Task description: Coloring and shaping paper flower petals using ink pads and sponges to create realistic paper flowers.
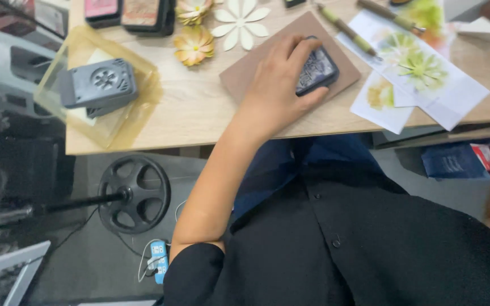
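Left hand [276, 85] grips ink pad [316, 71] — small, dark, rounded — on brown mat [245, 73]; right hand unseen.

A black button-up shirt [370, 243] is worn, small dark buttons [336, 243] seen down the front. The short sleeve [194, 275] is ended at the elbow, so the forearm's left bare. Blue trousers [290, 164] are spotted underneath.

The left hand [279, 85] lay palm-down over the small dark rectangular ink pad [316, 71], fingers curled along its far edge and thumb pressed against its near side. Its bare forearm ran back from the pad to a bent elbow in a black sleeve. The right arm seemed only a blur, well right of the pad.
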